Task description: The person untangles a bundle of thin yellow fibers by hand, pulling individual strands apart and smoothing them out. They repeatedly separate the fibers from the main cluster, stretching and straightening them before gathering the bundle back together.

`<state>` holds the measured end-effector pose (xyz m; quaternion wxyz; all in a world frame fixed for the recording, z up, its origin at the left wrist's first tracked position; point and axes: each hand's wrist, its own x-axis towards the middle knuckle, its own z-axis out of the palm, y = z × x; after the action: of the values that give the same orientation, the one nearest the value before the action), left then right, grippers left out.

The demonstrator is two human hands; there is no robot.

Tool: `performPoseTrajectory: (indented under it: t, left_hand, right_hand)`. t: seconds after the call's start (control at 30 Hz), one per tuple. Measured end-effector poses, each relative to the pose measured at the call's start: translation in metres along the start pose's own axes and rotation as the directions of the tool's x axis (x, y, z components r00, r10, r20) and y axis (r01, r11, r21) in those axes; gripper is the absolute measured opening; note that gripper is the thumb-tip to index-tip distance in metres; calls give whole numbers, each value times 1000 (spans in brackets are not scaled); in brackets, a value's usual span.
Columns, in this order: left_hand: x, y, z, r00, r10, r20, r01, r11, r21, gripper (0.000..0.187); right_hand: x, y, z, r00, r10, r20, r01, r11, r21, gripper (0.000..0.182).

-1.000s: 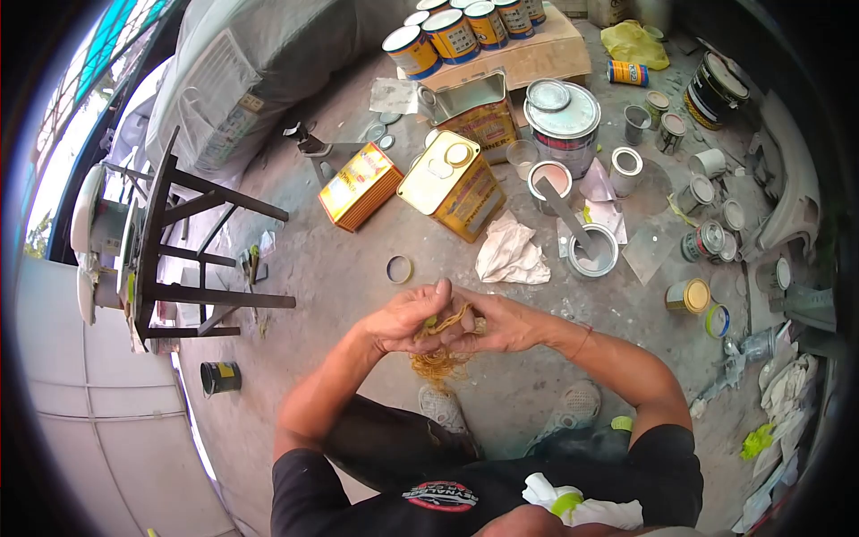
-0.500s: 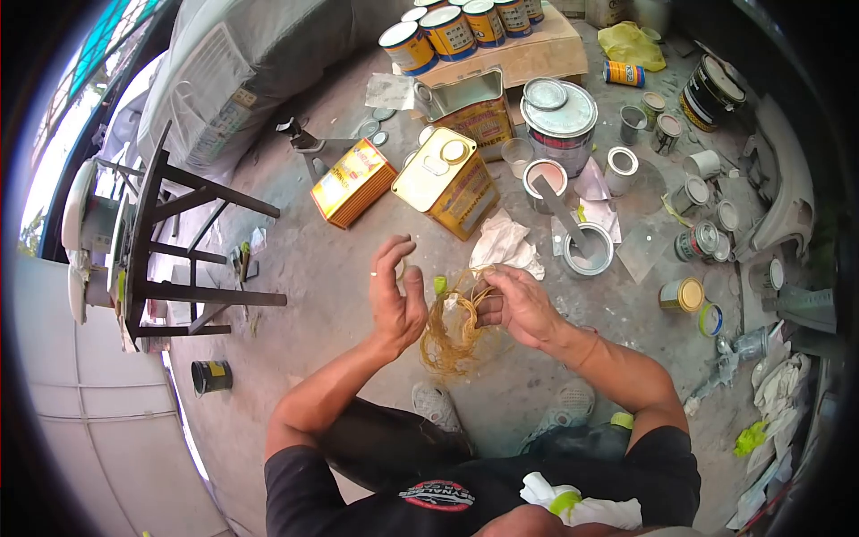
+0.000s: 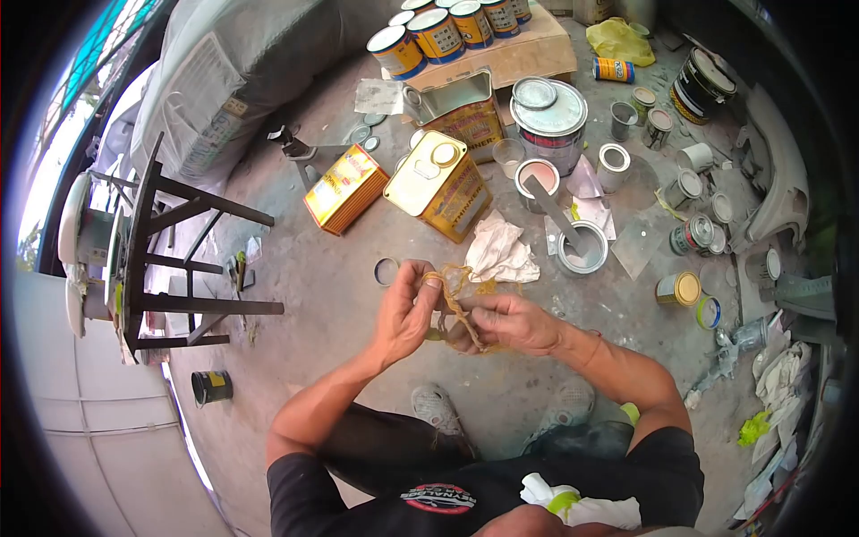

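Between my hands hangs a tangle of thin yellow-brown strings [image 3: 457, 302], loose and gauzy at its upper end. My left hand [image 3: 404, 313] is closed on its left side, with the thumb pressed against the fingers. On the other side, my right hand [image 3: 517, 324] pinches the strands between thumb and fingers. Some fingertips are hidden behind the tangle. Just beyond the hands, a crumpled white cloth [image 3: 501, 252] lies on the floor. Near my left hand sits a small ring-shaped lid [image 3: 386, 271].
Thinner tins [image 3: 438, 188] and an orange-yellow tin [image 3: 346, 190] stand ahead. An open can with a grey stirring stick [image 3: 583, 249] is to the right, among several paint cans. A dark metal stand [image 3: 215, 304] is at left, a small black can [image 3: 212, 387] below it.
My left hand has gone from open beside the tangle to gripping it. My right hand has shifted slightly down, and the strings are now bunched between both hands.
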<state>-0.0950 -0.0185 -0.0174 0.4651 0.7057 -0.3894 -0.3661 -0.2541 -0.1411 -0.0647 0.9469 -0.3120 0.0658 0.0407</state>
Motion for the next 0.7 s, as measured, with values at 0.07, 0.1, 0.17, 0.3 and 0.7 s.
performPoseTrajectory:
  t: [0.07,0.1,0.17,0.3,0.7]
  left_hand:
    - [7,-2,-7,998,-35,44,43,978,-202,7]
    - [7,-2,-10,999,-35,39,42,979,-200,7]
    - [8,-1,-18,970,-190,155,244,692,-679,12]
    - [17,-3,-57,839,-200,505,475,722,-503,16]
    - [14,2,-39,692,-528,492,347,841,415,30]
  right_hand:
    - [3,-3,-3,999,-42,19,46,921,-386,32]
    - [3,-4,-6,995,-89,40,91,702,-707,32]
    - [0,-18,-15,999,-28,38,47,556,-830,33]
    - [-18,-33,-24,998,42,47,10,623,-782,31]
    - [-15,-37,-19,867,-498,33,127,155,-980,18]
